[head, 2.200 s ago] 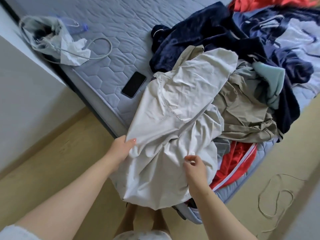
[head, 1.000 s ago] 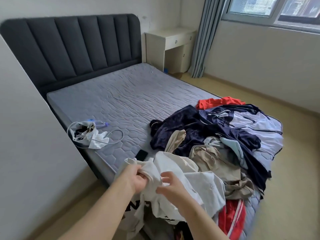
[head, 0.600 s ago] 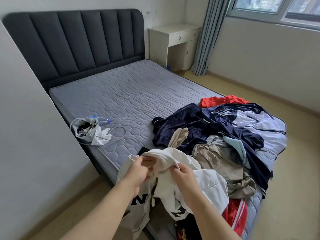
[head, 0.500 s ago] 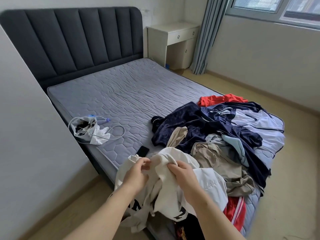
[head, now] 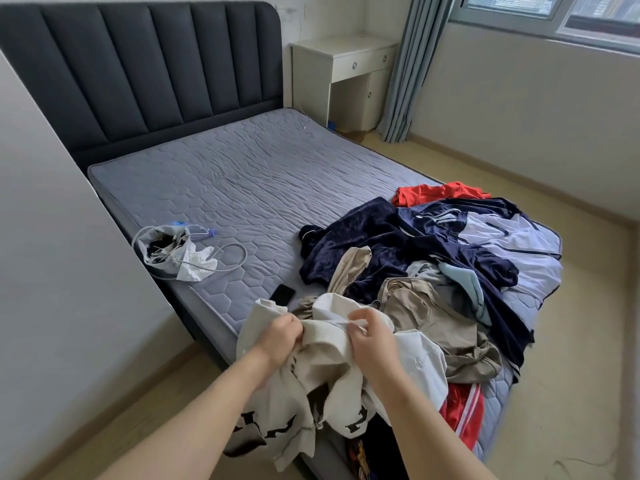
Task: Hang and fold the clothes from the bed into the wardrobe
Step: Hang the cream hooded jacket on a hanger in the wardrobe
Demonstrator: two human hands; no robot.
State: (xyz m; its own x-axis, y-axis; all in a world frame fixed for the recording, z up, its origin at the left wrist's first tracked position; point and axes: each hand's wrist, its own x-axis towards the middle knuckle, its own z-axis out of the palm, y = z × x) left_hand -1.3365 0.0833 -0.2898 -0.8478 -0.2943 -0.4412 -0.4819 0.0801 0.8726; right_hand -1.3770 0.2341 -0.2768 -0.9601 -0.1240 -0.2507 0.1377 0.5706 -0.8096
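Our left hand [head: 277, 337] and right hand [head: 372, 344], close together, both pinch the ribbed edge of the cream shirt [head: 325, 368] at the near edge of the bed [head: 242, 188]. When lifted, its tail may drag the pile [head: 433, 271] to the floor.

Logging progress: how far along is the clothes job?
Nothing looks hung or folded yet. The left hand and right hand grip a cream printed garment. Left to do: the pile of navy, khaki and red clothes on the mattress.
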